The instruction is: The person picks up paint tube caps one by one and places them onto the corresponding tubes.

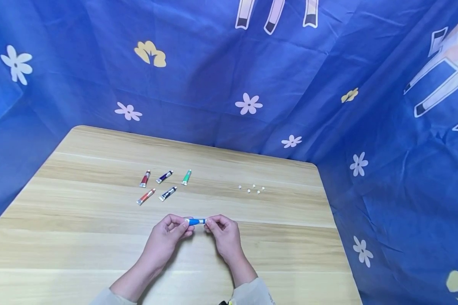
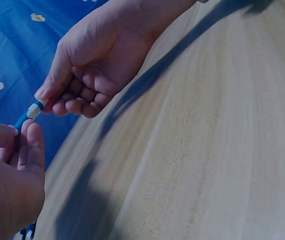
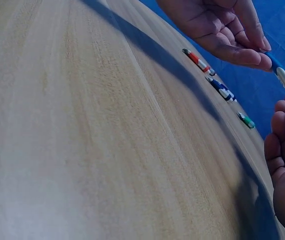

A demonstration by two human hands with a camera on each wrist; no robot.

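A small blue paint tube (image 1: 195,222) with a white band is held level above the near part of the table, between both hands. My left hand (image 1: 167,235) pinches its flat tail end between thumb and fingers. At the other end, my right hand (image 1: 227,238) pinches the cap end, its fingertips hiding the tip. In the left wrist view the blue tube (image 2: 30,114) slants between the two hands, and the right hand's other fingers are curled below it. The right wrist view shows the white-banded tube (image 3: 284,76) at the upper right.
Beyond the hands lie several paint tubes: red (image 1: 145,178), purple (image 1: 164,176), green (image 1: 186,177), orange-red (image 1: 146,196) and dark blue-black (image 1: 168,193). Several small white caps (image 1: 249,191) lie to the right. A blue patterned curtain (image 1: 198,76) borders the wooden table (image 1: 290,254).
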